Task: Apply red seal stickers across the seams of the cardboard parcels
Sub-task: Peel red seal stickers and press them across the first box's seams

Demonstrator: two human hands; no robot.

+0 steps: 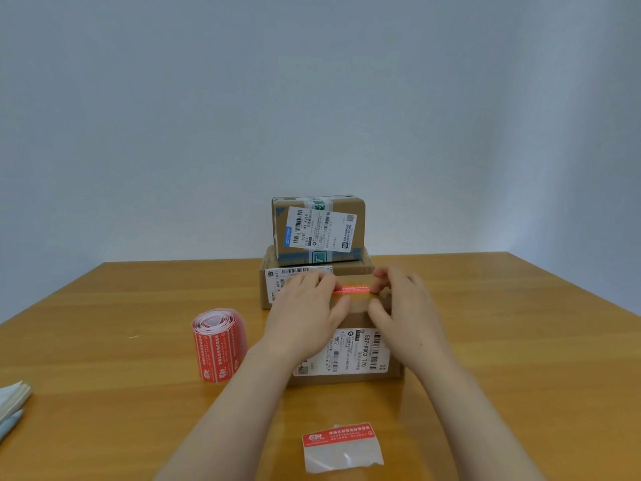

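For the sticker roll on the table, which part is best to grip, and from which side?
Grip the roll round its curved wall, near mid-height, coming from its left. It stands on end, spiral opening up, so the wall is upright, and the near parcel stands close on its right.
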